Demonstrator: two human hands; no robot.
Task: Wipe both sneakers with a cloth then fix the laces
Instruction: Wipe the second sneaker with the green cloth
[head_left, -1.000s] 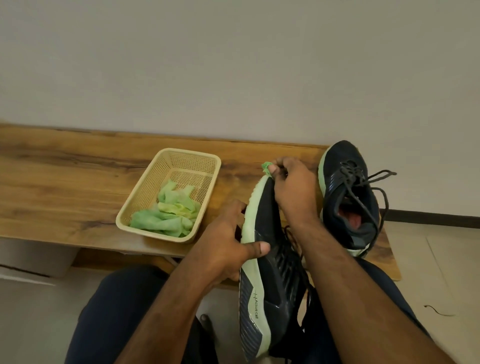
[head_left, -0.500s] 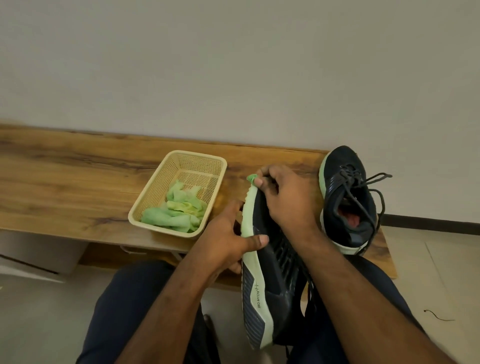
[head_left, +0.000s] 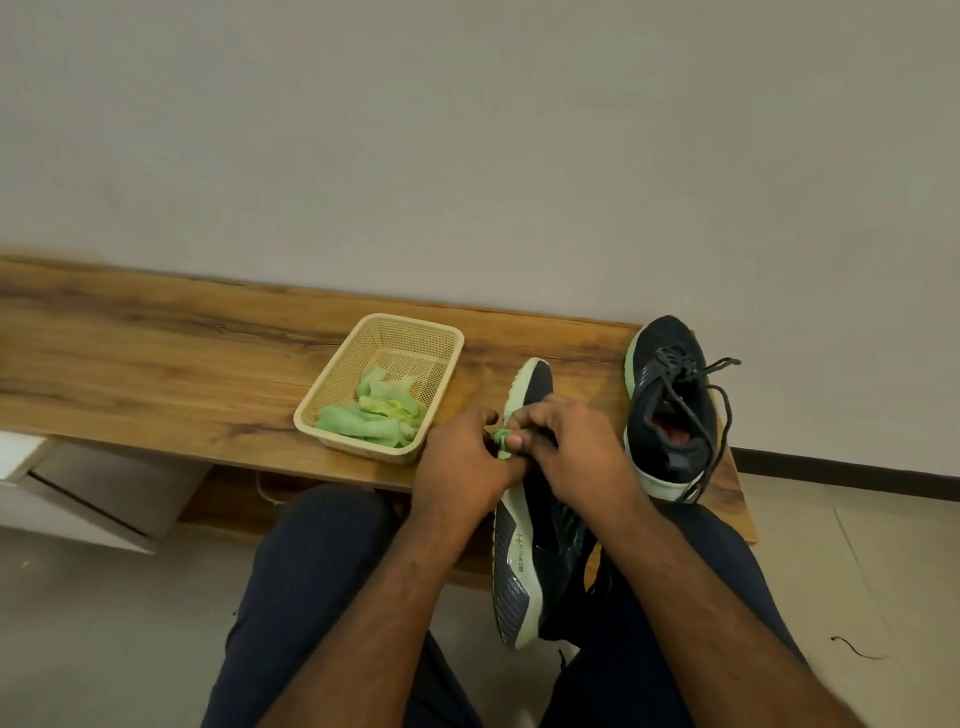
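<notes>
A dark sneaker (head_left: 524, 551) with a pale green sole lies on its side over my lap, toe pointing away. My left hand (head_left: 462, 467) grips its sole edge near the middle. Beside the left thumb, my right hand (head_left: 569, 447) pinches a small wad of green cloth (head_left: 501, 435) against the sole edge. Most of the cloth is hidden by the fingers. The second dark sneaker (head_left: 670, 415) stands upright on the wooden bench (head_left: 156, 374) to the right, its laces (head_left: 714, 384) loose and trailing.
A beige plastic basket (head_left: 324, 400) holding more green cloths (head_left: 374, 415) sits on the bench just left of my hands. A wall runs behind the bench. White boxes (head_left: 62, 483) stand under its left part. My knees fill the foreground.
My right hand has slid the cloth from the sneaker's toe down along the sole edge to meet my left hand. The toe now shows uncovered.
</notes>
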